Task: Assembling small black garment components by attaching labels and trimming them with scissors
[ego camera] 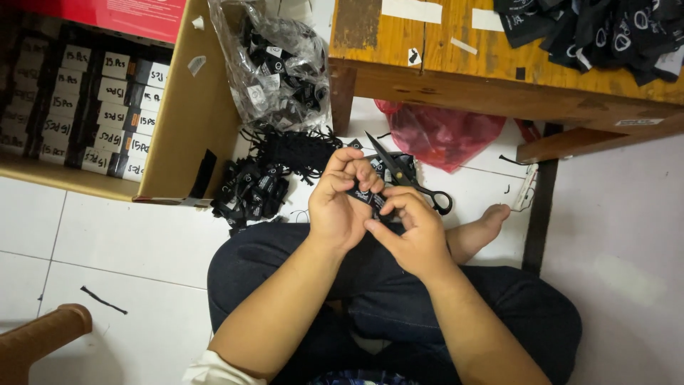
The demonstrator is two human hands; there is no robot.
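We pinch the small black printed fabric label between both hands, left hand curled over it, right hand gripping below, above our lap; best kept taut. Far left, the cardboard box holds taped black bundles; the clear plastic bag holds loose labels.

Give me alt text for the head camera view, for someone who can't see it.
Seated cross-legged on a white tiled floor, a person pinches a small black tag between left hand and right hand. Black scissors, a pile of black tags and a cardboard box lie just beyond.
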